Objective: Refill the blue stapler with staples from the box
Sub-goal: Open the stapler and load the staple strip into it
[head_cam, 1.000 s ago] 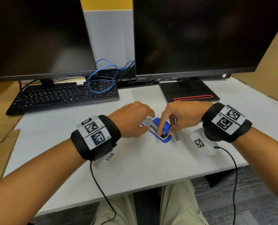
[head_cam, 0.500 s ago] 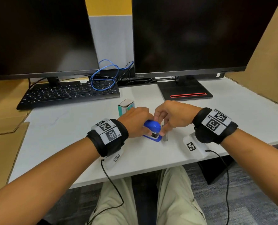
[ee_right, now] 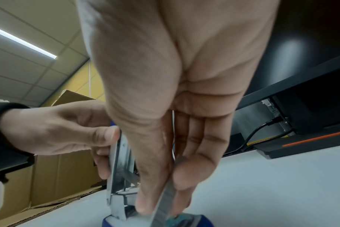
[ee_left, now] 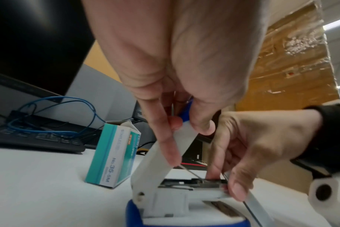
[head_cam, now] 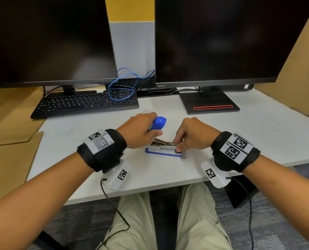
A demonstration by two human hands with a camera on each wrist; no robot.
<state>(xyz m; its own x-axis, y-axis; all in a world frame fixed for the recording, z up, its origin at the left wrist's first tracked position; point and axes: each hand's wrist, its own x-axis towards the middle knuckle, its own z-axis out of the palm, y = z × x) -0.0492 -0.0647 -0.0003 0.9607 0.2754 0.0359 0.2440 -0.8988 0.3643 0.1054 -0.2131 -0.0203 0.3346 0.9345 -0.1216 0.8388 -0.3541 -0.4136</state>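
Observation:
The blue stapler [head_cam: 163, 153] lies on the white desk [head_cam: 258, 134] between my hands, hinged open, its metal magazine [head_cam: 165, 145] exposed. My left hand [head_cam: 150, 130] grips the raised blue top cover [head_cam: 158, 123]; in the left wrist view its fingers [ee_left: 165, 147] lie along the cover's white underside. My right hand [head_cam: 179, 147] is at the magazine's front end and pinches a silver staple strip [ee_right: 165, 199] between thumb and fingers; the strip's end [head_cam: 184, 155] pokes out below it. The teal staple box [ee_left: 115, 155] stands behind the stapler, mostly hidden by my left hand in the head view.
Two dark monitors [head_cam: 213, 38] stand at the back, one on a black base [head_cam: 209, 103]. A black keyboard [head_cam: 85, 103] with a blue cable [head_cam: 121, 87] lies at the back left. Cardboard [head_cam: 11, 127] borders both sides of the desk.
My left hand has swung the blue cover up, so the stapler now lies open. My right hand shifted to the magazine's front end with the staple strip.

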